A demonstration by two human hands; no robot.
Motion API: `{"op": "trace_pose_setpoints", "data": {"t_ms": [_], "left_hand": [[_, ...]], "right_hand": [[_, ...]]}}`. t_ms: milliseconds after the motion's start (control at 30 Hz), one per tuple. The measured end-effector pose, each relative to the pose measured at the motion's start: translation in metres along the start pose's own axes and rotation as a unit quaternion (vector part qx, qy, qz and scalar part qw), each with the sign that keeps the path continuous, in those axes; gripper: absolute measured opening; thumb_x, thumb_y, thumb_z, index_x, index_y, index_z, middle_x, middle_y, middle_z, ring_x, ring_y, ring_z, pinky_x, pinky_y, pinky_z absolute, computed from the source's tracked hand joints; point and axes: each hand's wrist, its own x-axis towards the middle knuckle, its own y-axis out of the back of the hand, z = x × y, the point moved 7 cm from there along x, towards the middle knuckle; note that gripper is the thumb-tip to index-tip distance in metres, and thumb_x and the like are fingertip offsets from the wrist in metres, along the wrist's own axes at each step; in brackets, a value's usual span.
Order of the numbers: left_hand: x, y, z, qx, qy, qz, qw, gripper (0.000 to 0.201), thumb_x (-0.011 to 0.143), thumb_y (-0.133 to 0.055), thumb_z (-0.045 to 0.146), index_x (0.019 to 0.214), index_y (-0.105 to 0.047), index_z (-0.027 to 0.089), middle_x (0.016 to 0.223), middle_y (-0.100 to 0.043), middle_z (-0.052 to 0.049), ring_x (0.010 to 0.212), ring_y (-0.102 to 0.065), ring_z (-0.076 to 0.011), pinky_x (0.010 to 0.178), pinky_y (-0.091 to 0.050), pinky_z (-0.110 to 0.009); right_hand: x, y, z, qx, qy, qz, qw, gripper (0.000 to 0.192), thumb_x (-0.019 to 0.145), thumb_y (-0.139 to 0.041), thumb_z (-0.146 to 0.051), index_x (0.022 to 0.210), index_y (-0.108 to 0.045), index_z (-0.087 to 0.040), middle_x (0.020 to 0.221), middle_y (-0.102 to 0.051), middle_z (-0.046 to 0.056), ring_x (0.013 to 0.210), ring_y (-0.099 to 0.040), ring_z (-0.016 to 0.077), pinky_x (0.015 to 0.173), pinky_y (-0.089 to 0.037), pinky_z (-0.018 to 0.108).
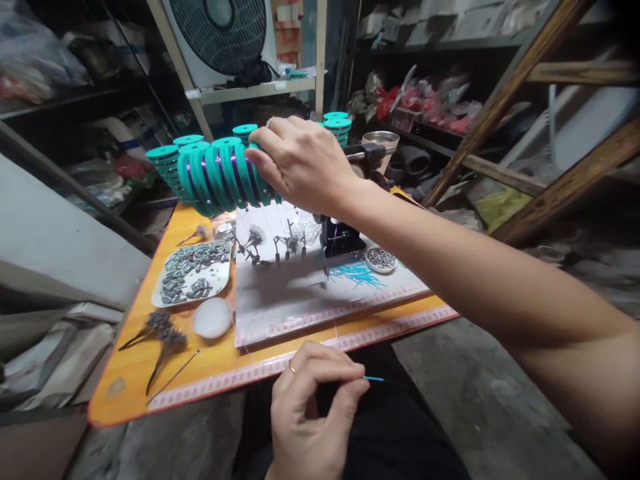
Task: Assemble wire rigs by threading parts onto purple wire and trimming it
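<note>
My left hand (pixel 317 403) is low over my lap, thumb and fingertips pinched on a thin blue stick (pixel 374 379) whose end pokes out to the right. My right hand (pixel 305 160) reaches across above the table, its fingers curled over the right end of a row of teal spools (pixel 220 175) wound with purple line. The spools sit side by side on a horizontal rod (pixel 357 155). Below them, small dark clips (pixel 277 248) hang over a white board (pixel 285 290). More thin blue sticks (pixel 357 273) lie loose on the board.
A white tray (pixel 223 283) of small grey weights is at the left, beside a round white lid (pixel 213 319). Dark brush-like pieces (pixel 170 343) lie near the table's left edge. A small dish (pixel 381 260) of metal bits stands at right. A measuring tape (pixel 210 387) runs along the front edge.
</note>
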Motion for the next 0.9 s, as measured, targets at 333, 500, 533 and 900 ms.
{"op": "trace_pose_setpoints", "data": {"t_ms": [333,500,533,900], "left_hand": [[-0.008,0.008,-0.025,0.027,0.052,0.024,0.998,0.016,0.083,-0.063,0.004,0.087,-0.063,0.019,0.077,-0.061,-0.002,0.071,-0.061,-0.013,0.061,-0.053,-0.022],[-0.011,0.009,-0.03,0.062,0.059,0.026,0.996,0.015,0.083,-0.063,0.005,0.087,-0.063,0.02,0.078,-0.061,-0.002,0.073,-0.061,-0.0131,0.063,-0.053,-0.022],[-0.012,0.009,-0.031,0.065,0.061,0.026,0.996,0.016,0.083,-0.063,0.005,0.087,-0.063,0.02,0.078,-0.061,-0.002,0.074,-0.061,-0.0133,0.062,-0.054,-0.022],[-0.017,0.004,-0.035,0.067,0.092,0.039,0.993,0.014,0.085,-0.062,0.008,0.087,-0.062,0.022,0.079,-0.06,0.0,0.075,-0.061,-0.0112,0.063,-0.053,-0.018]], "right_hand": [[-0.138,0.043,0.052,0.089,-0.044,-0.245,0.965,0.013,0.089,-0.061,-0.023,0.086,-0.073,-0.021,0.086,-0.065,0.002,0.073,-0.058,0.0134,0.065,-0.042,0.028],[-0.19,-0.001,0.085,-0.012,-0.12,-0.282,0.952,0.016,0.089,-0.061,-0.022,0.093,-0.076,-0.023,0.09,-0.061,0.008,0.091,-0.058,0.0242,0.068,-0.043,0.032],[-0.192,-0.007,0.086,-0.005,-0.119,-0.281,0.952,0.016,0.089,-0.061,-0.023,0.094,-0.076,-0.023,0.09,-0.06,0.008,0.091,-0.057,0.0239,0.069,-0.043,0.032],[-0.197,-0.005,0.08,0.057,-0.137,-0.244,0.958,0.013,0.088,-0.053,-0.02,0.09,-0.066,-0.017,0.09,-0.051,0.006,0.077,-0.055,0.0179,0.073,-0.044,0.032]]}}
